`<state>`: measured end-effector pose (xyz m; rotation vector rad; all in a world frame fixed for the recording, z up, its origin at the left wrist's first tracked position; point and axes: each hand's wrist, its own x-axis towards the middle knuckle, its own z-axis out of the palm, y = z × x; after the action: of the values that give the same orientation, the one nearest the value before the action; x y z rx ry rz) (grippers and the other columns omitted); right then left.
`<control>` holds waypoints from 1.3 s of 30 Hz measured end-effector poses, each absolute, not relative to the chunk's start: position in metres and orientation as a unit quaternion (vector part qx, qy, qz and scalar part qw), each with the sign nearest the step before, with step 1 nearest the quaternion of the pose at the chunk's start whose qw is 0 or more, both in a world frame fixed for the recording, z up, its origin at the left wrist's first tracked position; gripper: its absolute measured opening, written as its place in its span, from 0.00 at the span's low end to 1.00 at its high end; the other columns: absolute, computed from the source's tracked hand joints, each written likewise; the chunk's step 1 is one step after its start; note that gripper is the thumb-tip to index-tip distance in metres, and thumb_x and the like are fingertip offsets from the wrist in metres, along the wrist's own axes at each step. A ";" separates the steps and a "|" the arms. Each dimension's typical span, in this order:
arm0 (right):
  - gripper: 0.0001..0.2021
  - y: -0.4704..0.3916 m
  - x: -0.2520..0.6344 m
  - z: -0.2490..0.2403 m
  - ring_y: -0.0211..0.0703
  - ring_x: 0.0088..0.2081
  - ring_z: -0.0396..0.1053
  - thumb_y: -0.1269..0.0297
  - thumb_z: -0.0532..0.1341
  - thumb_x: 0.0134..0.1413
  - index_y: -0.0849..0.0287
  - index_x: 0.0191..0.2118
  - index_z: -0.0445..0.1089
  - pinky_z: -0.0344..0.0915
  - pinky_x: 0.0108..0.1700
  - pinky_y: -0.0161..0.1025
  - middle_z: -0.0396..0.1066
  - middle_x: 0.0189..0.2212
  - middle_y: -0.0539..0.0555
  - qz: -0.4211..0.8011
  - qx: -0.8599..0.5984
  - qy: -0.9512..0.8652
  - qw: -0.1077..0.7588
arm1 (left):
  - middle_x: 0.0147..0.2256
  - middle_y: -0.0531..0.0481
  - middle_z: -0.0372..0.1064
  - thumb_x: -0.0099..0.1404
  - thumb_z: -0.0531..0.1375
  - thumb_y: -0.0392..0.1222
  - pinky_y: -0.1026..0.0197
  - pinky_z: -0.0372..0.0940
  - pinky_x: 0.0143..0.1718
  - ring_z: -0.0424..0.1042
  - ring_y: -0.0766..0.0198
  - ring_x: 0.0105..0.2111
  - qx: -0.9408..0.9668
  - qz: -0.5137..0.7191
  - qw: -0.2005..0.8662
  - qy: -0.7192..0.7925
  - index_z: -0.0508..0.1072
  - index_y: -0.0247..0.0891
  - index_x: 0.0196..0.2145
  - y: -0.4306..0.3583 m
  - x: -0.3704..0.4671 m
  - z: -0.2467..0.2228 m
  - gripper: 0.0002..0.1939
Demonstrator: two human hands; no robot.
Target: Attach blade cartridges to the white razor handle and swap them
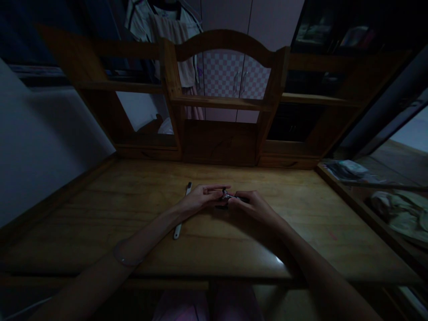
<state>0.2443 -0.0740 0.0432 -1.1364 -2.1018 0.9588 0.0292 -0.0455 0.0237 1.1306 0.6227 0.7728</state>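
Observation:
Over the middle of the desk my two hands meet. My left hand (pixel 207 195) has its fingers curled round a small dark object (pixel 224 191) with a shiny part, mostly hidden by the fingers. Coming from the right, my right hand (pixel 249 200) grips a small tool (pixel 240 199) with a dark handle and a thin metal shaft. Its metal end points left and reaches the object in my left hand; dim light hides whether they touch. Partly under my left wrist lies a slim white brush (pixel 178 229) with a black head, slanting away from me.
Behind my hands, a wooden shelf unit (pixel 220 104) with small drawers stands along the back of the wooden desk (pixel 117 214). A white wall (pixel 40 133) rises on the left. On the right are a side shelf with papers (pixel 347 169) and a pale cloth bag (pixel 408 214).

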 end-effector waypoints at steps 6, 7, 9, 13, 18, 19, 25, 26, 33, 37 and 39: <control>0.23 -0.078 0.241 0.042 0.36 0.26 0.60 0.46 0.53 0.58 0.64 0.32 0.71 0.53 0.26 0.33 0.67 0.25 0.51 0.369 -0.440 -0.770 0.278 | 0.43 0.41 0.74 0.56 0.65 0.40 0.59 0.66 0.45 0.74 0.60 0.40 0.554 0.369 0.675 0.320 0.75 0.36 0.45 -0.041 0.027 0.018 0.18; 0.24 -0.079 0.241 0.042 0.36 0.25 0.60 0.46 0.52 0.58 0.64 0.31 0.71 0.53 0.26 0.33 0.66 0.24 0.51 0.368 -0.443 -0.769 0.278 | 0.42 0.42 0.74 0.55 0.66 0.40 0.60 0.66 0.43 0.74 0.61 0.38 0.562 0.373 0.658 0.334 0.75 0.35 0.43 -0.040 0.026 0.017 0.17; 0.24 -0.079 0.241 0.042 0.36 0.25 0.60 0.46 0.51 0.59 0.64 0.30 0.71 0.53 0.26 0.33 0.66 0.23 0.51 0.362 -0.449 -0.768 0.278 | 0.39 0.42 0.75 0.54 0.67 0.40 0.61 0.66 0.40 0.74 0.61 0.36 0.573 0.379 0.635 0.353 0.76 0.35 0.42 -0.039 0.026 0.014 0.17; 0.23 -0.079 0.242 0.045 0.37 0.26 0.60 0.47 0.51 0.59 0.63 0.30 0.70 0.53 0.27 0.33 0.66 0.24 0.50 0.340 -0.453 -0.773 0.285 | 0.40 0.43 0.75 0.53 0.67 0.41 0.60 0.64 0.43 0.73 0.59 0.38 0.575 0.383 0.630 0.354 0.76 0.35 0.42 -0.039 0.026 0.015 0.18; 0.22 -0.078 0.242 0.046 0.38 0.28 0.61 0.48 0.50 0.60 0.63 0.31 0.70 0.53 0.28 0.33 0.66 0.25 0.51 0.331 -0.455 -0.771 0.297 | 0.42 0.40 0.74 0.57 0.65 0.42 0.58 0.64 0.45 0.73 0.59 0.40 0.559 0.370 0.663 0.334 0.74 0.35 0.45 -0.042 0.026 0.020 0.18; 0.22 -0.078 0.242 0.046 0.38 0.28 0.61 0.48 0.51 0.60 0.63 0.31 0.70 0.54 0.28 0.33 0.67 0.25 0.51 0.330 -0.454 -0.772 0.297 | 0.42 0.40 0.74 0.58 0.64 0.42 0.58 0.64 0.45 0.73 0.59 0.40 0.557 0.367 0.668 0.329 0.74 0.35 0.46 -0.042 0.026 0.020 0.18; 0.20 -0.077 0.243 0.046 0.38 0.28 0.63 0.51 0.51 0.60 0.62 0.32 0.70 0.54 0.28 0.34 0.68 0.26 0.51 0.332 -0.450 -0.774 0.297 | 0.42 0.40 0.74 0.58 0.64 0.42 0.58 0.65 0.45 0.74 0.60 0.39 0.547 0.358 0.684 0.324 0.74 0.34 0.46 -0.039 0.024 0.016 0.18; 0.19 -0.077 0.243 0.046 0.38 0.28 0.63 0.51 0.51 0.60 0.61 0.32 0.70 0.55 0.29 0.34 0.68 0.26 0.51 0.332 -0.449 -0.775 0.295 | 0.42 0.40 0.74 0.58 0.64 0.42 0.58 0.65 0.45 0.74 0.60 0.39 0.542 0.357 0.688 0.324 0.74 0.35 0.46 -0.039 0.024 0.016 0.18; 0.20 -0.075 0.246 0.042 0.38 0.28 0.63 0.52 0.49 0.62 0.61 0.34 0.70 0.55 0.31 0.34 0.68 0.26 0.51 0.271 -0.449 -0.798 0.297 | 0.43 0.41 0.73 0.60 0.63 0.42 0.58 0.64 0.48 0.73 0.61 0.41 0.506 0.369 0.720 0.298 0.74 0.33 0.46 -0.039 0.026 0.015 0.17; 0.19 -0.073 0.246 0.039 0.37 0.27 0.64 0.52 0.49 0.63 0.61 0.32 0.69 0.55 0.31 0.34 0.68 0.25 0.51 0.242 -0.442 -0.809 0.304 | 0.44 0.40 0.72 0.61 0.62 0.42 0.57 0.63 0.51 0.71 0.59 0.45 0.492 0.364 0.740 0.279 0.74 0.32 0.46 -0.040 0.028 0.017 0.17; 0.19 -0.072 0.246 0.038 0.37 0.28 0.64 0.53 0.49 0.63 0.61 0.33 0.69 0.55 0.31 0.33 0.69 0.25 0.50 0.240 -0.437 -0.812 0.304 | 0.45 0.40 0.72 0.60 0.63 0.42 0.57 0.63 0.51 0.72 0.60 0.44 0.496 0.356 0.738 0.286 0.74 0.32 0.46 -0.040 0.029 0.017 0.17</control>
<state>0.2457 -0.0724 0.0383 -1.1582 -2.1505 0.6347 0.0286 -0.0401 0.0174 1.0894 0.6278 0.7820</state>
